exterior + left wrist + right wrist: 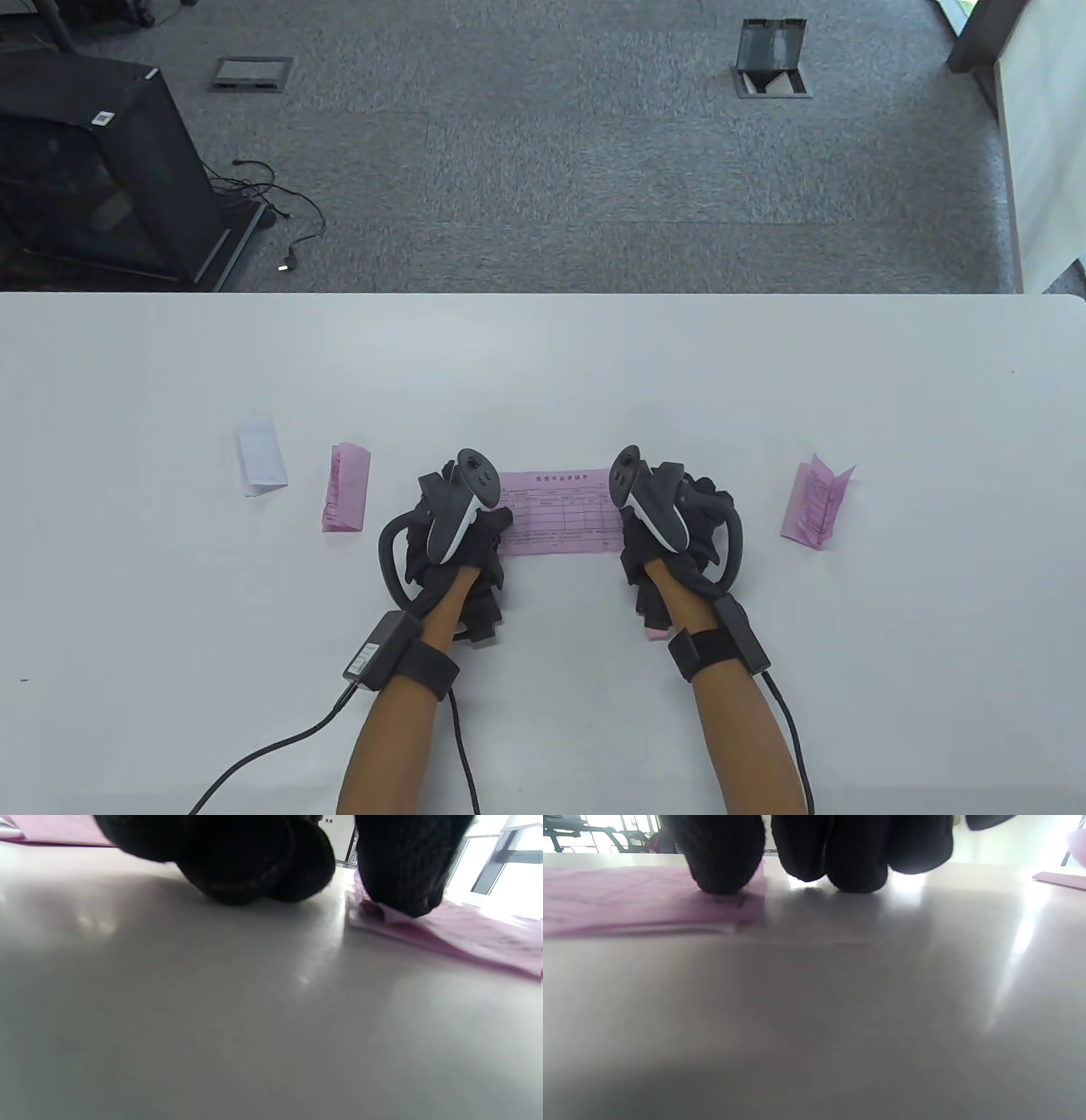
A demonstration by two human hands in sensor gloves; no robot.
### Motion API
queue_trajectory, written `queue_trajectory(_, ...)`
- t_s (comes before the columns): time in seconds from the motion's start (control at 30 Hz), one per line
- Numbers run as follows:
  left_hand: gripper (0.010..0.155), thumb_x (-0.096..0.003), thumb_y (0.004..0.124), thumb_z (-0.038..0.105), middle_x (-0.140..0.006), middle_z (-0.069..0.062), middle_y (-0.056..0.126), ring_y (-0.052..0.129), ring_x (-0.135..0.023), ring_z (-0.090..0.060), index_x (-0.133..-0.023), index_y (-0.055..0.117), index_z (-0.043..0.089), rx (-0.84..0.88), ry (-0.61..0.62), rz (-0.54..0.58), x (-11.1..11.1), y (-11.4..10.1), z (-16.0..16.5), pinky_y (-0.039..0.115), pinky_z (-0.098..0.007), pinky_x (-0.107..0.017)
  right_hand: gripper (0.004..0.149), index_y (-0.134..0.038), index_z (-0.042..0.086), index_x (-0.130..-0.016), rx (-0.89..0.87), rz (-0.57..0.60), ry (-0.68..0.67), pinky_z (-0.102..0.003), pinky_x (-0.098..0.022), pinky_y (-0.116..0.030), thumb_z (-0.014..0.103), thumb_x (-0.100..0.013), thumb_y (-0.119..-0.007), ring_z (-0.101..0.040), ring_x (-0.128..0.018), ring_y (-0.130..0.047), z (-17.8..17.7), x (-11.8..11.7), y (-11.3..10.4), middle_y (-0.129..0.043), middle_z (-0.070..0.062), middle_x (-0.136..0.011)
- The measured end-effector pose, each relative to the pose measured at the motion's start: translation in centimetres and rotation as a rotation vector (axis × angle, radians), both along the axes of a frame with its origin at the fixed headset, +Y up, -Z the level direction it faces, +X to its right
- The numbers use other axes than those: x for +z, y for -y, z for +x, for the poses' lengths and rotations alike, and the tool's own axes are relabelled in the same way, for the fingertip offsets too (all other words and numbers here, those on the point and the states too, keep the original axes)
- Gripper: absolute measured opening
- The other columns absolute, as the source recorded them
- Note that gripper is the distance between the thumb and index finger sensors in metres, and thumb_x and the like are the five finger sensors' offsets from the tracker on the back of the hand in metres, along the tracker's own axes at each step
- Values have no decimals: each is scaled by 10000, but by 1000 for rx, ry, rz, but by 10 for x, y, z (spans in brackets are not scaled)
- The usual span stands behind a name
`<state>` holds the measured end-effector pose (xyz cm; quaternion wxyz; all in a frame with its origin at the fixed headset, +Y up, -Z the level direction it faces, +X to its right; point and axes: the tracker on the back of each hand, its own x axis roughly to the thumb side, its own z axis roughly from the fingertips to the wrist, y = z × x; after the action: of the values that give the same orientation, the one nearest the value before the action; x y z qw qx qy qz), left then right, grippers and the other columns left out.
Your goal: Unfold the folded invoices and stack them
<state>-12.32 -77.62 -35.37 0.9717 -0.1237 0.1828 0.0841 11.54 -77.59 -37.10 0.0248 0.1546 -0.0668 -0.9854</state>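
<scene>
Table view shows the unfolded pink invoice (560, 513) lying flat on the white worktop (543, 365), near the person, between the two hands. The left hand (454, 531) presses on its left end and the right hand (666, 531) on its right end; neither hand grips anything, the fingers lie down on the paper.

The step in hand seems to be flattening the sheet. To do it well, the hands should probably slide outward with even pressure, so the creases go flat and the paper does not shift.

Three folded papers wait: a pink one (345, 499) and a white one (260, 453) to the left, another pink one (816, 502) to the right.

Only the wrist views show the contact: one left fingertip (403, 878) sits on the paper edge, and one right fingertip (725, 861) also; the other fingers are beside the sheet.
</scene>
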Motion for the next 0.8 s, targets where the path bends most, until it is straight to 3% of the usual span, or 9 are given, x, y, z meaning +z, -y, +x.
queue_trajectory(0.2, 868, -442, 849, 571, -716, 14, 921, 937, -481, -154, -1133, 479, 198, 68, 26, 41, 7, -1, -4, 819, -340, -408, 571, -643, 239, -937, -170, -4, 41, -657, -684, -481, 528, -453, -734, -361, -851, -686, 14, 6, -2, -748, -70, -854)
queue_trajectory(0.33, 843, -455, 833, 550, -795, -85, 925, 957, -543, -235, -1124, 493, 167, 151, 65, 133, 24, -7, -10, 822, -388, -439, 579, -608, 233, -960, -305, 60, 61, -659, -683, -476, 507, -465, -727, -372, -854, -681, 30, 19, -20, -734, -83, -880)
queue_trajectory(0.47, 826, -470, 818, 543, -890, -153, 891, 937, -676, -320, -1125, 493, 160, 180, 123, 195, 56, -15, -20, 802, -452, -514, 574, -604, 236, -965, -304, 151, 54, -651, -686, -482, 508, -472, -714, -366, -850, -690, 61, 36, -54, -743, -74, -876)
queue_trajectory(0.6, 813, -481, 809, 542, -916, -163, 874, 920, -717, -329, -1126, 500, 156, 197, 163, 190, 85, -17, -29, 797, -466, -530, 584, -600, 226, -975, -269, 154, 136, -651, -686, -483, 522, -480, -699, -377, -850, -690, 102, 46, -75, -750, -89, -877)
queue_trajectory(0.8, 810, -488, 808, 537, -941, -178, 852, 906, -742, -351, -1129, 500, 149, 292, 171, 204, 107, -14, -40, 786, -485, -542, 637, -560, 207, -1006, -200, 73, 266, -660, -685, -471, 553, -484, -677, -403, -869, -668, 154, 52, -70, -723, -115, -914)
